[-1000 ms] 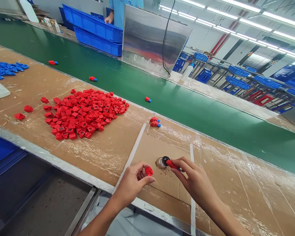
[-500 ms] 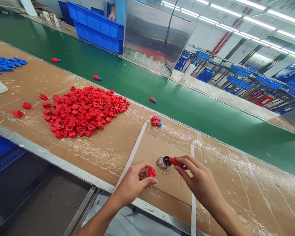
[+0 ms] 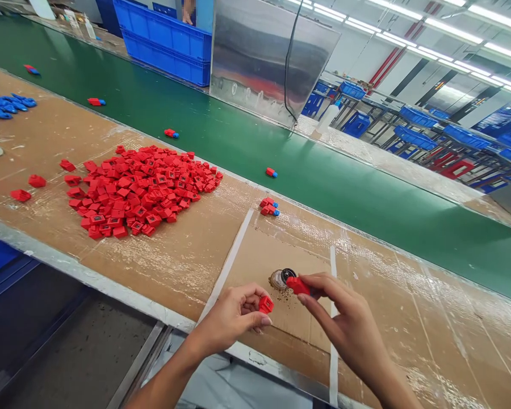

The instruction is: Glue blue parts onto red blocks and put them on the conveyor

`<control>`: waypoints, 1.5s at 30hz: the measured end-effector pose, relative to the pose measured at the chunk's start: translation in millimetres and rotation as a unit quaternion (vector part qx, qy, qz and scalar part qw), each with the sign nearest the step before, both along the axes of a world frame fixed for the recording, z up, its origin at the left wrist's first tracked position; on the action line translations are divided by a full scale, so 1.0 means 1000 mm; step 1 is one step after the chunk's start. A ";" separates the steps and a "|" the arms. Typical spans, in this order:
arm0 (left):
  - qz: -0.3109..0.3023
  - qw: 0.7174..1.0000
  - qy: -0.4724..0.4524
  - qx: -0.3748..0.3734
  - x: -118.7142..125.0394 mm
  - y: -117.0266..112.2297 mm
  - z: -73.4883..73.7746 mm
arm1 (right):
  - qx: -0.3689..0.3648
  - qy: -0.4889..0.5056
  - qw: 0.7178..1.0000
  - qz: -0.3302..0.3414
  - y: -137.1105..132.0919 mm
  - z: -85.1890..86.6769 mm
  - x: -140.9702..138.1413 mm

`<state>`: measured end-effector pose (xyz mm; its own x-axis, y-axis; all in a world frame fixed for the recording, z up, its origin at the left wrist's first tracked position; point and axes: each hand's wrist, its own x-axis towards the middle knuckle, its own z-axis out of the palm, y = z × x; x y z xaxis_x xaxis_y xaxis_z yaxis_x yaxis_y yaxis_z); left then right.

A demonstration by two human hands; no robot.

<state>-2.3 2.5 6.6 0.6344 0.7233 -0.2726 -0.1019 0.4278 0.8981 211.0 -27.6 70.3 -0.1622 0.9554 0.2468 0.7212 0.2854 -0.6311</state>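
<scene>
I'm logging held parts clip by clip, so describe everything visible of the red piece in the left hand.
The red piece is small, blocky and bright red, apparently plastic, with a squarish recess in the end that faces away from the palm. The left hand holds it between thumb and fingers, which hide its rear part. It is held over the cardboard-covered worktop, apart from whatever the right hand holds. No blue shows on its visible part.

A factory floor, shown by the green conveyor belt (image 3: 366, 210) and stacked blue crates (image 3: 164, 42).
</scene>
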 end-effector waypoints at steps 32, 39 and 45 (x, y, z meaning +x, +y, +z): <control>-0.065 0.992 0.067 0.083 -0.006 0.000 0.005 | -0.036 0.011 0.998 0.051 -0.031 -0.041 -0.035; -0.073 0.989 0.092 0.084 -0.006 0.000 0.007 | -0.028 0.019 0.998 0.050 -0.032 -0.047 -0.037; -0.091 0.992 0.084 0.016 -0.003 0.008 0.001 | -0.067 0.108 0.992 0.008 -0.030 -0.052 -0.041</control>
